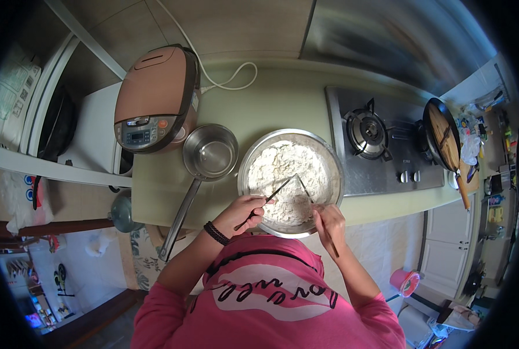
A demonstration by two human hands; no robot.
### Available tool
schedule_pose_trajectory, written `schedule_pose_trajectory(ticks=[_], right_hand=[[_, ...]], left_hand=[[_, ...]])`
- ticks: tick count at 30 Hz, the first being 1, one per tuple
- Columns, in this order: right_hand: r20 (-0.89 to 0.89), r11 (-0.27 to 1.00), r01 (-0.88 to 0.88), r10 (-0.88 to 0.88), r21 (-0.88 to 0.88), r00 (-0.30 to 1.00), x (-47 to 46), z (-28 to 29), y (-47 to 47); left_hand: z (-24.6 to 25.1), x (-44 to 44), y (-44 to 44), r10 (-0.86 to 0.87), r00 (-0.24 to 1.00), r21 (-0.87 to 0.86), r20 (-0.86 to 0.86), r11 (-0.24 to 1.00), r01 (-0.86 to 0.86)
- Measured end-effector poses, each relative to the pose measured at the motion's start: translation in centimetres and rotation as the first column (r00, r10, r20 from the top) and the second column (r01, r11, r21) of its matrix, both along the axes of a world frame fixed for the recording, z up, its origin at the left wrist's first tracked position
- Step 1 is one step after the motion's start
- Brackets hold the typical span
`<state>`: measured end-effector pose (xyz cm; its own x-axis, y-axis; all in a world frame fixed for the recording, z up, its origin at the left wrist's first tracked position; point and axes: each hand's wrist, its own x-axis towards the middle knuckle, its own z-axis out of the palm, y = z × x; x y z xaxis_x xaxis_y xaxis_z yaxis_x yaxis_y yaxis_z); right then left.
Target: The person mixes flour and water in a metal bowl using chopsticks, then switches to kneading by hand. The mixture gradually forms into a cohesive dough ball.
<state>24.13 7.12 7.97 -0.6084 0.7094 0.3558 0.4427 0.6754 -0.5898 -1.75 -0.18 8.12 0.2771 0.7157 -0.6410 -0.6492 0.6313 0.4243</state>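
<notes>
A stainless steel mixing bowl (335, 183) stands on the counter before me, holding a lumpy, pale flour mixture (281, 159). My left hand (251, 212) grips one dark chopstick (282, 189) over the bowl's near left side. In my right hand (330, 223) is a second chopstick (305, 189), whose back end sticks out below the palm. The two tips meet or nearly meet above the middle of the flour; whether they touch it I cannot tell. Left of the bowl is a steel saucepan (210, 152), its long handle jutting past the counter's front edge.
A rice cooker (155, 91) with a white cord (237, 87) stands at the back left. On the right is a gas hob (368, 172), with a wooden-handled frying pan (442, 131) on its far burner. White shelving (94, 126) borders the green counter (277, 96) on the left.
</notes>
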Motion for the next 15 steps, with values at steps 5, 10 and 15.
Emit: schedule_pose_trajectory(ticks=[5, 10, 15], right_hand=[[0.002, 0.998, -0.060, 0.060, 0.025, 0.998, -1.1, -0.4, -0.6], [0.026, 1.000, -0.022, 0.022, -0.021, 0.999, -1.0, 1.2, -0.3], [0.055, 0.987, -0.138, 0.142, -0.077, 0.988, -4.0, 2.1, -0.3]], left_hand=[[0.1, -0.1, -0.1, 0.001, 0.997, -0.020, 0.082, 1.000, 0.000], [1.6, 1.4, -0.4, 0.097, 0.995, -0.036, 0.020, 0.995, -0.096], [2.9, 3.7, 1.0, -0.086, 0.985, 0.118, 0.151, 0.991, 0.069]])
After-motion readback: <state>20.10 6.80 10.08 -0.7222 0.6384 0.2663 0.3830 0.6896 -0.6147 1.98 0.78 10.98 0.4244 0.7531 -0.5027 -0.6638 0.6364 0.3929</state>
